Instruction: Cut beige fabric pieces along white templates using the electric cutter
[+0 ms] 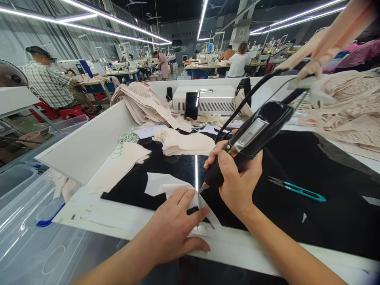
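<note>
My left hand (173, 227) lies flat with fingers spread on a small white fabric piece (162, 185), pressing it onto the black glossy work surface (311, 170). My right hand (236, 179) is wrapped round the handle of a black corded cutting tool (252, 136). The tool's metal tip touches the edge of the fabric just beside my left fingertips. Its black cord runs up toward the far right.
Teal thread snips (299, 190) lie right of my right hand. A stack of cream fabric pieces (184, 142) and a bigger pile (145, 103) sit behind. A phone (192, 105) leans on a white machine (208, 99). Lace garments (347, 107) are piled right. People work at far tables.
</note>
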Available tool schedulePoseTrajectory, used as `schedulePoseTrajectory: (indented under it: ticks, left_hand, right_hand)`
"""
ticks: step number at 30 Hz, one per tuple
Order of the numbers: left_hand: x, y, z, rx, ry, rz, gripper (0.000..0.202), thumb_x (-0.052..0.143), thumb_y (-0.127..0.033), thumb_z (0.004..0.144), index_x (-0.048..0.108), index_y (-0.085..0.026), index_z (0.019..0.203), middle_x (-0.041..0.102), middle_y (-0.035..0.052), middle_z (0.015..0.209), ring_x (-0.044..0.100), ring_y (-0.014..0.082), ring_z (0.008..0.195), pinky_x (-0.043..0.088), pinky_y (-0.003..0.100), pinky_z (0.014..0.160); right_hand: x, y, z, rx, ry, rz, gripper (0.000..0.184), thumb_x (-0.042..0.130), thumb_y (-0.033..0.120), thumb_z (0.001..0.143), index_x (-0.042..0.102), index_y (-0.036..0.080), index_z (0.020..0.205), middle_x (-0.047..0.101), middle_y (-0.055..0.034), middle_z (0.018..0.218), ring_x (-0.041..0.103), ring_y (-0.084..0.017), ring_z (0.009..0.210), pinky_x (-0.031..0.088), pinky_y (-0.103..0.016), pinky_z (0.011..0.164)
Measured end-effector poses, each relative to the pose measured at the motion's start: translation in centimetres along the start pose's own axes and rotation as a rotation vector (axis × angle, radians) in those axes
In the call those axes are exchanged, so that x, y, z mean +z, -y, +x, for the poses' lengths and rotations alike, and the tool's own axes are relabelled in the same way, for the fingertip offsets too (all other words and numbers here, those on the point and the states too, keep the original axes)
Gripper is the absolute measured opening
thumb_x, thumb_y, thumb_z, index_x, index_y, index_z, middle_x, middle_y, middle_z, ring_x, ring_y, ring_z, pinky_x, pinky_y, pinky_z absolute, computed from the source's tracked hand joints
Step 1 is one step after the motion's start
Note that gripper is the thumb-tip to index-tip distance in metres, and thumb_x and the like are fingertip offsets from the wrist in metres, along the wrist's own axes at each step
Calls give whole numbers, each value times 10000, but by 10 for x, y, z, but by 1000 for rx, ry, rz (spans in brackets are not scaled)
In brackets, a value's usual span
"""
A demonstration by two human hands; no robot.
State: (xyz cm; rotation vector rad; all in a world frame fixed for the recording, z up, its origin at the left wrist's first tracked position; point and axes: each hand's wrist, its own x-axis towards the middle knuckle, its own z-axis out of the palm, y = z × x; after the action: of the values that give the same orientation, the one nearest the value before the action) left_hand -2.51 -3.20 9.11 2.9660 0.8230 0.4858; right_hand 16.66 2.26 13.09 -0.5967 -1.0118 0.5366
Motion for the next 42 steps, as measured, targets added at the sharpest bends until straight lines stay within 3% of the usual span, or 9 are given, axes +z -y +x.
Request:
schedulePoseTrajectory:
  ticks: [4,8,11,14,17,22,26,36,42]
  left_hand:
    - [-10,4,2,-6,4,-47,675,678,-713,1120,692,-191,1548,688,241,1558,712,429,1433,653,602,1185]
    - [-22,18,4,-16,6,-53,355,513,-382,1259,709,-148,1440,767,183,1463,745,317,1389,609,516,1259]
    - [-24,30,0,-3,51,-35,274,523,-86,1171,733,-153,1336,799,144,1382,769,275,1323,611,463,1238]
    - [-21,33,-5,-23,111,6,482,512,96,1001,721,-157,1353,782,142,1405,763,271,1288,650,413,1136]
    - [-19,23,-7,-103,153,60,499,524,101,973,711,-170,1348,768,131,1338,762,281,1181,668,396,1010]
    - [-24,2,-3,-226,133,3,210,561,-78,1127,715,-203,1194,697,42,1047,707,200,890,608,292,855]
    - [-30,-1,2,-250,153,26,249,504,-75,1138,701,-200,1052,642,21,923,640,187,785,593,288,802]
    - [-25,3,22,272,60,-12,287,501,-31,1166,757,-154,1123,809,89,1163,758,212,1066,643,329,998]
    - [-15,6,32,349,29,10,385,424,-91,1237,795,-149,1150,844,82,1169,777,191,1121,627,302,1069]
  right_hand:
    - [-2,-3,5,-16,11,15,314,882,262,958,628,288,1141,739,65,927,672,-121,653,647,-247,595]
    - [-7,-11,14,-11,41,15,368,931,350,947,609,301,1117,727,66,916,667,-132,637,635,-256,563]
    - [-10,-16,24,-38,46,13,410,968,437,927,616,305,1090,725,58,894,654,-149,607,617,-280,529]
    - [-12,-11,33,-25,30,11,439,988,469,911,624,305,1092,724,55,894,650,-154,594,617,-300,538]
    - [-15,5,36,-2,11,19,449,1002,449,894,636,308,1114,714,52,897,659,-156,613,615,-299,559]
    - [-23,34,24,49,-25,31,379,997,346,853,664,300,1026,690,53,837,631,-161,588,563,-289,506]
    - [-27,47,7,83,-29,60,376,1036,355,843,746,301,1078,691,29,835,637,-172,589,563,-291,477]
    - [-30,54,-22,108,0,125,472,1045,371,922,765,298,1295,740,31,904,705,-164,658,675,-278,565]
    - [-32,51,-24,97,-5,89,481,1038,397,935,753,304,1312,739,26,918,705,-166,660,668,-286,587]
